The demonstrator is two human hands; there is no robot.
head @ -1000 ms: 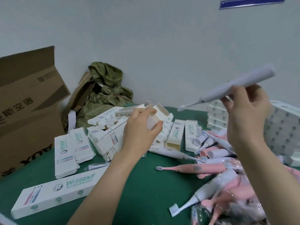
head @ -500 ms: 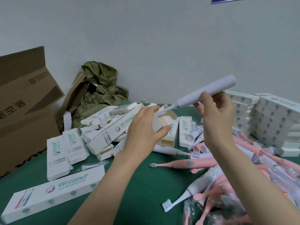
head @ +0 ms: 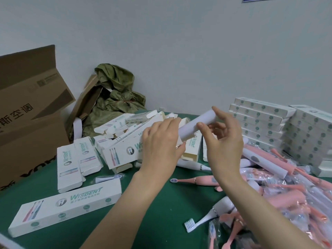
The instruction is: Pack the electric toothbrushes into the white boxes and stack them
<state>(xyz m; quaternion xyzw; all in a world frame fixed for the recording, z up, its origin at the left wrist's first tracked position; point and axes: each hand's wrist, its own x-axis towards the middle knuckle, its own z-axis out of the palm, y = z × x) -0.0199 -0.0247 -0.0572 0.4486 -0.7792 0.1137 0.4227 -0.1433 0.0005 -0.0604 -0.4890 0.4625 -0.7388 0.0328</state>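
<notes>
Centre frame | left hand [head: 161, 141] grips open white box [head: 124, 150] | right hand [head: 222, 141] pinches white toothbrush [head: 195, 126], head at box mouth | best slid straight, in line with box, flaps clear

Bare green tabletop [head: 158, 212] opens at front centre between 1 long WISDENT box [head: 66, 209] and the toothbrush pile [head: 287, 200]; loose boxes [head: 115, 139] and stacked boxes [head: 265, 123] crowd the back.

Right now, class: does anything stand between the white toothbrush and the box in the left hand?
Nothing visible does. The right hand holds the toothbrush with its front end at the mouth of the box that the left hand grips; that hand's fingers hide the mouth itself.
</notes>
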